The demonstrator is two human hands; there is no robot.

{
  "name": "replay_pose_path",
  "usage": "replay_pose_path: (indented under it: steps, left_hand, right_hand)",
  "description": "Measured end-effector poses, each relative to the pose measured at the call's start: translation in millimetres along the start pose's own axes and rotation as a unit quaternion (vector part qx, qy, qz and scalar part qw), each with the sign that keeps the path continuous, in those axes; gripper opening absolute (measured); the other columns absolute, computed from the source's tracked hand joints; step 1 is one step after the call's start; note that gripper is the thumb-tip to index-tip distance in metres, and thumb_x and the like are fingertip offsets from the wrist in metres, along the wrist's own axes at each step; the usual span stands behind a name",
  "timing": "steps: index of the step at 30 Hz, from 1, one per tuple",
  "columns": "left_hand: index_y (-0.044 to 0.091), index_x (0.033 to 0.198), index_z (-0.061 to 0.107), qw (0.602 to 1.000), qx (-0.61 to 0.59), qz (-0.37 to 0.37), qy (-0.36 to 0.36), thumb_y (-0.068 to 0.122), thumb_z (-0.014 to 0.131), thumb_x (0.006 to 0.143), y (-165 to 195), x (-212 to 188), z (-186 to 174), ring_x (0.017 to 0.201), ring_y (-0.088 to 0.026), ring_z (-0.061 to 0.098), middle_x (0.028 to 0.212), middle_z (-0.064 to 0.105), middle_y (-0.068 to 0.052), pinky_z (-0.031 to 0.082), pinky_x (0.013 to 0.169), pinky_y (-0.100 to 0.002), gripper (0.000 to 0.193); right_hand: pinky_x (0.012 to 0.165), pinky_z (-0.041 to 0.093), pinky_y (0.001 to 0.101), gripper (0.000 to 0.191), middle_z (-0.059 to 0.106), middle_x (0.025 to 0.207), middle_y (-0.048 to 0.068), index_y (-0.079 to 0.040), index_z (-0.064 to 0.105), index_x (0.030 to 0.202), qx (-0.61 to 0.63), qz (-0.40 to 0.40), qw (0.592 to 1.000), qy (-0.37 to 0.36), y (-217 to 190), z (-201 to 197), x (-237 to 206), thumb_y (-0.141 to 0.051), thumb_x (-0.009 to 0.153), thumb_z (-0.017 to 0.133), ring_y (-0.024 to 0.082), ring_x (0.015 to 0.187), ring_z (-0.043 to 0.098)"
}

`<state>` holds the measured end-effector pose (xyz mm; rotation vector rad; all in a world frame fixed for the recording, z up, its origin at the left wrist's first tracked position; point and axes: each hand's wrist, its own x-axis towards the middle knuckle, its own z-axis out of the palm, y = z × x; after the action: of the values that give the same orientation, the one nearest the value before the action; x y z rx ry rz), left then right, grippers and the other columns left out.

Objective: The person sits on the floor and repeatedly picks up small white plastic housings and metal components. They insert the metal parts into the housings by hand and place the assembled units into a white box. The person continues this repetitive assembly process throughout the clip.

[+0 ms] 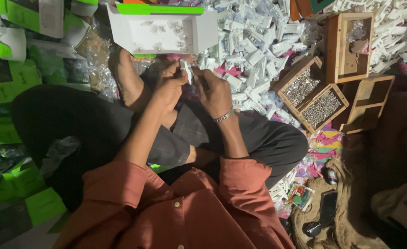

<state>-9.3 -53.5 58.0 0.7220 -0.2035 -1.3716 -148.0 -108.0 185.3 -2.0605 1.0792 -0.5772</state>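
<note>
Floor heaped with white plastic parts [259, 41] (wooden trays [312, 94] alongside), dim room.

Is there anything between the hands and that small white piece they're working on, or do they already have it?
Nothing visible stands in the way. The left hand and right hand both already hold the small white piece between their fingertips, raised above the lap, just in front of the open white box.

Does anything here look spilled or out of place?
Nothing looks damaged. The white plastic parts lie in a loose heap on the floor, spreading round the wooden trays, and small clear bags lie scattered beside the open white box. Both hands hold one white piece.
</note>
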Motion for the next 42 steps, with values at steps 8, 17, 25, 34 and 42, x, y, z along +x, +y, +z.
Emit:
replay_pose_path:
  steps: [8, 17, 25, 34, 42]
  left_hand:
    - [-0.002, 0.122, 0.072, 0.97, 0.223, 0.078, 0.05, -0.008, 0.063, 0.097, 11, -4, 7, 0.092, -0.007, 0.064, 0.104, 0.075, -0.001, 0.05, 0.085, -0.023, 0.027]
    - [0.0, 0.126, 0.063, 0.978, 0.195, 0.065, -0.02, -0.006, 0.057, 0.097, 14, -3, 9, 0.117, -0.012, 0.066, 0.121, 0.072, -0.004, 0.048, 0.103, -0.024, 0.03]
    - [0.001, 0.137, 0.065, 0.982, 0.185, 0.039, -0.007, -0.007, 0.06, 0.1, 9, -8, 9, 0.104, -0.008, 0.056, 0.117, 0.065, 0.002, 0.045, 0.094, -0.022, 0.038]
    - [0.001, 0.134, 0.068, 0.966, 0.256, 0.031, 0.01, -0.007, 0.063, 0.098, 15, -12, 15, 0.102, -0.007, 0.057, 0.118, 0.068, 0.002, 0.048, 0.091, -0.022, 0.037]
    - [0.001, 0.132, 0.067, 0.967, 0.254, 0.001, 0.017, -0.005, 0.063, 0.096, 13, -12, 7, 0.101, -0.007, 0.06, 0.114, 0.07, 0.002, 0.05, 0.09, -0.022, 0.036]
  right_hand:
    - [0.06, 0.051, 0.0477, 0.031, 0.07, 0.084, 0.018, -0.005, 0.068, 0.107, -0.119, -0.148, 0.982, -0.013, 11, 2, -9, -0.005, 0.077, 0.073, 0.04, 0.074, 0.068]
    - [0.063, 0.054, 0.0447, 0.013, 0.073, 0.081, 0.014, -0.01, 0.072, 0.099, -0.086, -0.051, 0.995, 0.006, 21, 5, -13, -0.016, 0.088, 0.071, 0.035, 0.072, 0.07]
    - [0.054, 0.046, 0.0317, 0.023, 0.068, 0.071, 0.008, 0.002, 0.074, 0.105, 0.098, 0.067, 0.992, 0.037, 31, 17, -4, -0.016, 0.09, 0.079, 0.013, 0.059, 0.058]
    - [0.055, 0.049, 0.0296, 0.022, 0.069, 0.068, 0.007, 0.001, 0.075, 0.102, 0.097, 0.067, 0.992, -0.04, 45, 15, -2, -0.018, 0.092, 0.078, 0.008, 0.059, 0.061]
    - [0.057, 0.049, 0.0302, 0.024, 0.069, 0.071, 0.009, 0.001, 0.075, 0.107, 0.093, 0.049, 0.993, -0.057, 50, 18, -2, -0.018, 0.091, 0.077, 0.009, 0.063, 0.058]
